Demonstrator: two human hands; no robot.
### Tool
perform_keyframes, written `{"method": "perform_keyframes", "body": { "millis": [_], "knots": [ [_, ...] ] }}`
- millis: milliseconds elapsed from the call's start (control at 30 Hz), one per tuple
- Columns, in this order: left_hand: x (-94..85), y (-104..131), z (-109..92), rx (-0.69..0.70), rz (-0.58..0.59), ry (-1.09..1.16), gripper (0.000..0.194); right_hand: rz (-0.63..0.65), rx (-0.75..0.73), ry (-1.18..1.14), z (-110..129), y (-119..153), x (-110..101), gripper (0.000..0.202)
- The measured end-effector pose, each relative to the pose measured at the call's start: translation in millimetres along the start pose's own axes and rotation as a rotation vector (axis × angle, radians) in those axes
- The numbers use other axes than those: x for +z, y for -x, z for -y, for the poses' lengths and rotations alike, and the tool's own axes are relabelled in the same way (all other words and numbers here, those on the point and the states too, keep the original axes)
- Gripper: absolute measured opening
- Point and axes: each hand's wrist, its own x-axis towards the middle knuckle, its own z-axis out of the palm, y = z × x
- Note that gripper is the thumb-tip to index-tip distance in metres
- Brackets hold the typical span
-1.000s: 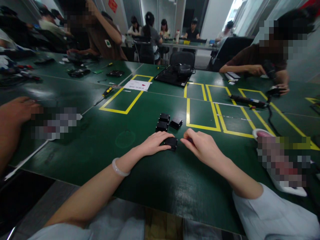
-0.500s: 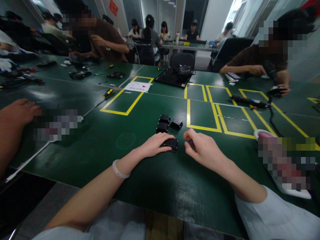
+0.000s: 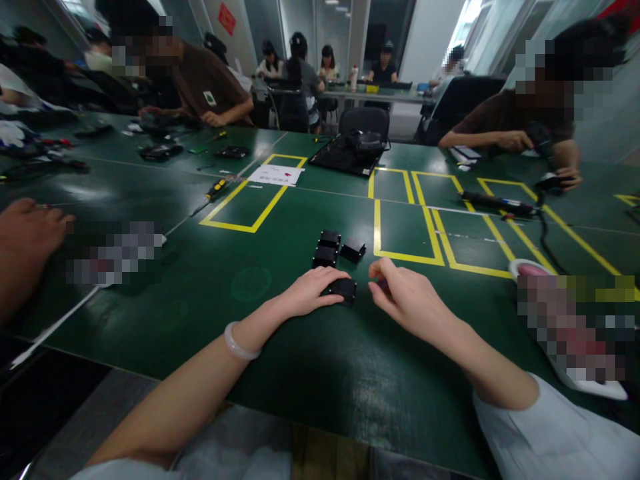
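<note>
My left hand (image 3: 320, 290), with a pale bangle on its wrist, grips a small black box-like part (image 3: 344, 289) between thumb and fingers on the green table. Just to the right, my right hand (image 3: 403, 287) is curled with its fingertips drawn in towards the palm. A small dark, purplish bit shows inside its fingers, too hidden to name. Beyond my left hand, two similar black parts (image 3: 326, 256) lie one behind the other. One more black part (image 3: 354, 249) sits at an angle beside them.
Yellow tape (image 3: 407, 255) marks rectangles on the table (image 3: 280, 373). A paper sheet (image 3: 277, 175), a screwdriver (image 3: 217, 189) and a black panel (image 3: 345, 157) lie farther back. A long white tray (image 3: 595, 387) stands at the right. Another person's hand (image 3: 35, 230) rests at the left; co-workers sit opposite.
My hands and the black parts stay nearly where they were. The co-worker at the back left has lowered a raised hand to the table.
</note>
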Motion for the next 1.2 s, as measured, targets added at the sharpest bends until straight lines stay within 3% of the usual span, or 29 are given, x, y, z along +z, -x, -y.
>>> {"method": "perform_keyframes", "body": {
  "millis": [1200],
  "knots": [
    [0.1, 0.5, 0.3, -0.006, 0.009, -0.008, 0.042, 0.009, -0.001, 0.057, 1.5, 0.4, 0.9, 0.019]
  ]
}}
